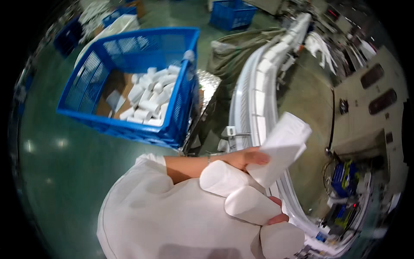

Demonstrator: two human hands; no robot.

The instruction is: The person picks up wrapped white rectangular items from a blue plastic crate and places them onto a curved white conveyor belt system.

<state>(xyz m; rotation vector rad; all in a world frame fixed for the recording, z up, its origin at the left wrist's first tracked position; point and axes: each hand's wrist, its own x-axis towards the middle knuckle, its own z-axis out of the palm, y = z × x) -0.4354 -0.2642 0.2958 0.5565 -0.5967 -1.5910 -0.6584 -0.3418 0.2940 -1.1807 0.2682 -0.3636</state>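
My left hand (248,159) reaches across in front of me, closed with its thumb pressed on a white, flattened paper roll (282,146). That roll is tilted, its far end over the curved conveyor. Against my body rest several white paper rolls: one (224,178) lies just under my left wrist, another (251,206) is below it, and a third (282,239) sits at the lower edge. Fingers of my right hand (278,213) wrap round the middle roll from its right side; the rest of that hand is hidden behind the rolls.
A curved conveyor (264,86) carrying a row of white rolls runs from the far right toward me. At left stands a blue crate (129,125) with many loose white rolls. Beige machine housing (366,103) is at right; another blue crate (233,15) stands farther back.
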